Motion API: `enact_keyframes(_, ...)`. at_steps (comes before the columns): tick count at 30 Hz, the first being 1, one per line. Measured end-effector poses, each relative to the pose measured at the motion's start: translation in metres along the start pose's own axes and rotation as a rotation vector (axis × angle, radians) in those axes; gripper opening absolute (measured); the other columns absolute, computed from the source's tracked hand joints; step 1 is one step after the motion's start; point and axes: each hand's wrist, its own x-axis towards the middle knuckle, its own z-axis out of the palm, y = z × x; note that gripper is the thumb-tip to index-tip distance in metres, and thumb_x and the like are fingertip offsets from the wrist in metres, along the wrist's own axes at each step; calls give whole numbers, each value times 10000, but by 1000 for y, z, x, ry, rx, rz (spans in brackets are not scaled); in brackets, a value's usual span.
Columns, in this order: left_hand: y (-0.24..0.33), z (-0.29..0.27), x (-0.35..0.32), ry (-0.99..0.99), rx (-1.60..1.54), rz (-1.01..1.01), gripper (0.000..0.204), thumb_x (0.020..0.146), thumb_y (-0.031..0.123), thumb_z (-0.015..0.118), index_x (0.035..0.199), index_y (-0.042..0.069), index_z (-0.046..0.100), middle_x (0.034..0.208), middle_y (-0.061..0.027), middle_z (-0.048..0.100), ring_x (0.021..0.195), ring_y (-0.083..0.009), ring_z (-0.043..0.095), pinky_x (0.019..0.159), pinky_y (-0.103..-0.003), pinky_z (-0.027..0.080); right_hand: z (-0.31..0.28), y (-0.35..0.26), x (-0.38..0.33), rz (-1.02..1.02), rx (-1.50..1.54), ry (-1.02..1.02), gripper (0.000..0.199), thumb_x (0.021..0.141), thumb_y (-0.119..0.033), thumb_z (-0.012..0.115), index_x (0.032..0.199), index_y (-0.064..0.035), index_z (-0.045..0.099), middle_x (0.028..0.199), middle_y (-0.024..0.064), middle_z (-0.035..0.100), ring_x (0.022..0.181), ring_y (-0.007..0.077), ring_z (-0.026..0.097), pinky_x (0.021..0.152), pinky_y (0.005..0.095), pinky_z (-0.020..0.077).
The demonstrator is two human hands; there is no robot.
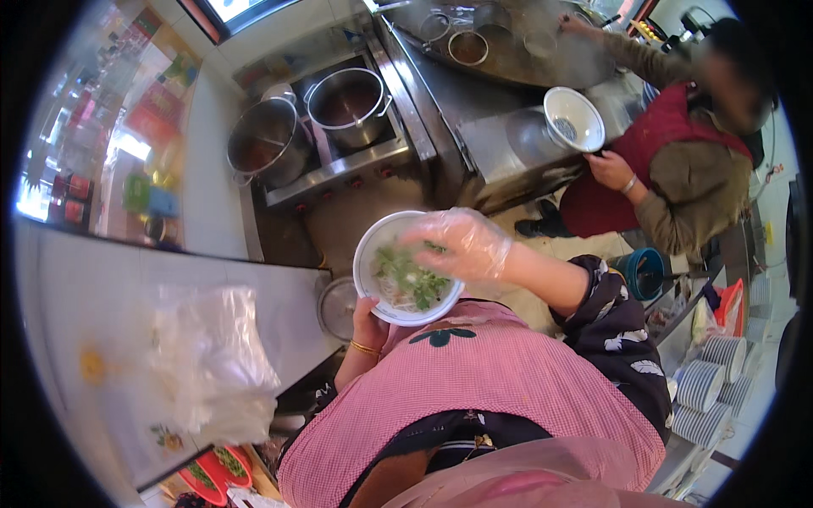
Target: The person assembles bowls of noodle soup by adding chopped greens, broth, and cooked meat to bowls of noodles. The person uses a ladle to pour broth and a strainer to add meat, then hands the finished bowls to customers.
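Note:
My left hand (368,323) grips the near-left rim of a white bowl (364,262) held in front of my apron. Inside the bowl lie chopped green herbs (417,283) over pale noodle-like strands (392,295). My right hand (461,244), in a clear plastic glove, hangs over the bowl's far right side. Its fingers are bent together and point in over the herbs, with a bit of green beneath them. Whatever the fingertips hold is hidden and blurred.
Two large steel pots (345,97) stand on a stove ahead. A co-worker (677,161) at the right holds a white bowl (576,118) beside a steaming wide pan (525,42). Clear plastic bags (220,360) lie on the left counter. Stacked plates (701,394) stand at lower right.

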Motion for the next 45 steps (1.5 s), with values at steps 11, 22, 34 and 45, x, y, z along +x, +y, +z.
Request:
enact_keyframes(11, 87, 82, 234, -153, 227, -32, 854, 701, 233, 738, 1439, -2, 378, 1350, -124, 517, 1240, -235, 513, 1058, -371, 419, -144, 282, 212, 391, 322, 197, 200, 912, -119, 638, 1076, -24, 703, 1060, 47, 711, 968, 107, 634, 892, 281, 507)
enact_keyframes(22, 111, 107, 257, 14, 331, 87, 882, 674, 219, 737, 1450, 13, 372, 1368, -120, 500, 1256, -244, 491, 1078, -379, 390, -155, 461, 312, 530, -573, -235, 392, 800, -189, 716, 1179, -134, 635, 1131, 179, 643, 1081, 357, 630, 903, 440, 529)
enact_keyframes(34, 113, 114, 261, 65, 241, 74, 862, 695, 205, 711, 1456, 5, 360, 1364, -132, 507, 1247, -245, 511, 1063, -373, 414, -215, 454, 253, 289, -574, 20, 210, 906, -255, 626, 1056, -127, 698, 967, 141, 688, 901, 318, 652, 811, 425, 519)
enact_keyframes(45, 137, 176, 317, -83, 119, 16, 785, 761, 183, 687, 1446, 12, 344, 1311, -156, 526, 1188, -263, 556, 997, -395, 489, -230, 513, 185, 993, 520, 875, 339, 942, -374, 584, 910, -47, 667, 761, 92, 684, 604, 160, 619, 558, 315, 475)
